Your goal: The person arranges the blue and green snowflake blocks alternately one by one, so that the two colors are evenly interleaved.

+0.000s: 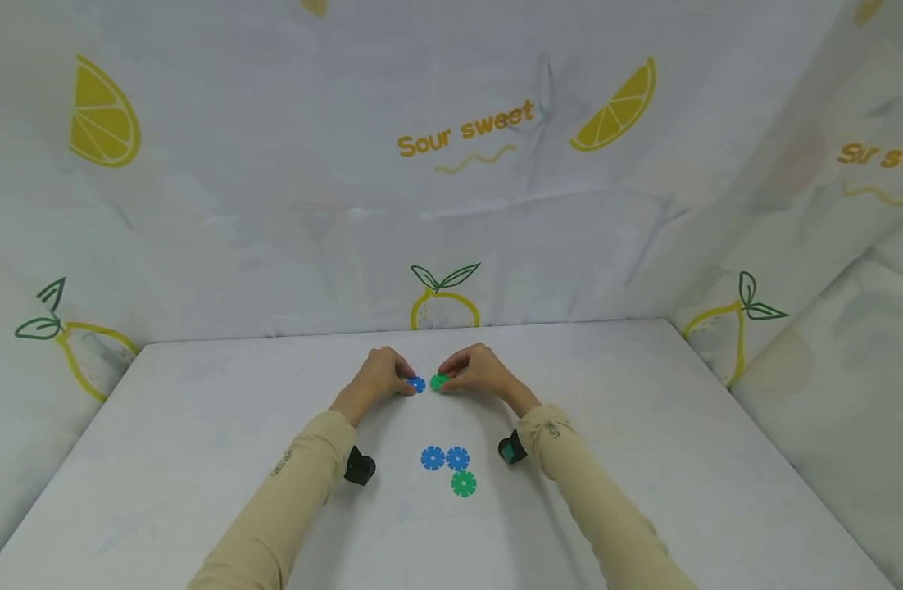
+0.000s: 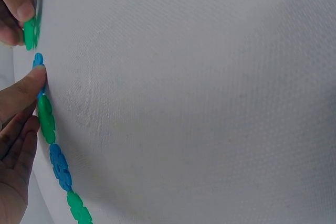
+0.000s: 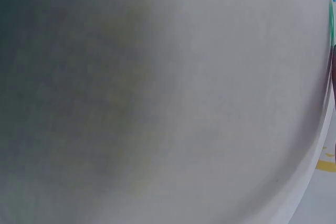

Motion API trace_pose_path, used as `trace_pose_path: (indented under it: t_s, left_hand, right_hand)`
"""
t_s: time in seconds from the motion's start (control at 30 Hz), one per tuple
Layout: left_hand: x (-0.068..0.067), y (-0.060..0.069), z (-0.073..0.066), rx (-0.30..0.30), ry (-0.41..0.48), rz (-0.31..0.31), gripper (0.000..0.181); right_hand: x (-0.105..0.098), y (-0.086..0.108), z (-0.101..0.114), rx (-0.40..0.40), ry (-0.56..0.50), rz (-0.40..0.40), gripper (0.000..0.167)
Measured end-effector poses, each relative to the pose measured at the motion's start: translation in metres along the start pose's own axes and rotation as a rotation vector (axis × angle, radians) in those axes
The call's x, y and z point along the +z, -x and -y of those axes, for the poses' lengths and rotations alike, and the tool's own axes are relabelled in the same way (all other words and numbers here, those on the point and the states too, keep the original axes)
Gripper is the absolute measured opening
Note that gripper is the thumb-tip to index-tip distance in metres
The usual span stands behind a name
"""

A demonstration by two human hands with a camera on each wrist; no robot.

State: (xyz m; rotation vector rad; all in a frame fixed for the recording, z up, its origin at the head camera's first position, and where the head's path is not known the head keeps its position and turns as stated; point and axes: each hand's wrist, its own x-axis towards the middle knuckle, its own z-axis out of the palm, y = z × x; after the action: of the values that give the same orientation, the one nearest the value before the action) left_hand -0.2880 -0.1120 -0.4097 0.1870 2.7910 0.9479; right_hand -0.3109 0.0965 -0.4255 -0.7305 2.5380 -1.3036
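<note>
The left hand (image 1: 378, 378) pinches a blue notched disc (image 1: 417, 384) between thumb and finger. Below that blue disc (image 2: 38, 60), the left wrist view shows a row running down past the left hand (image 2: 18, 129): a green disc (image 2: 46, 119), a blue one (image 2: 60, 166) and another green one (image 2: 79, 208). The left hand hides this row in the head view. To the right, the right hand (image 1: 483, 373) pinches a green disc (image 1: 438, 383) on edge, a small gap from the blue one. Only a finger (image 3: 334, 72) shows at the right wrist view's edge.
Nearer on the white table (image 1: 584, 369) lie two blue discs (image 1: 433, 458) (image 1: 457, 458) side by side, with a green disc (image 1: 463, 483) just below the right one. Black wrist cameras (image 1: 360, 466) (image 1: 511, 448) hang at both cuffs. A lemon-print cloth (image 1: 311, 246) stands behind.
</note>
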Motion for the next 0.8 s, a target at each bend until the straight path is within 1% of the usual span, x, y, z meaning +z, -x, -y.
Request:
trace_pose_path:
  t_s: [0.1,0.17,0.23,0.47,0.8]
  left_hand:
    - [0.000,0.000,0.000,0.002,0.004,0.001,0.020]
    - [0.001,0.000,0.000,-0.002,0.007,0.000,0.019]
    - [0.001,0.000,0.000,-0.007,0.013,-0.002,0.019]
    - [0.001,-0.001,0.001,0.003,0.003,-0.004,0.020]
    - [0.000,0.000,0.001,-0.002,0.006,0.003,0.020]
  right_hand:
    - [0.002,-0.003,0.000,0.037,0.023,0.006,0.024]
    - [0.003,-0.005,0.000,0.042,0.049,0.009,0.024]
    - [0.004,-0.006,0.001,0.036,0.067,0.012,0.024]
    - [0.005,-0.008,0.003,0.015,0.120,0.015,0.024]
    - [0.007,-0.012,0.004,0.055,0.169,0.011,0.025]
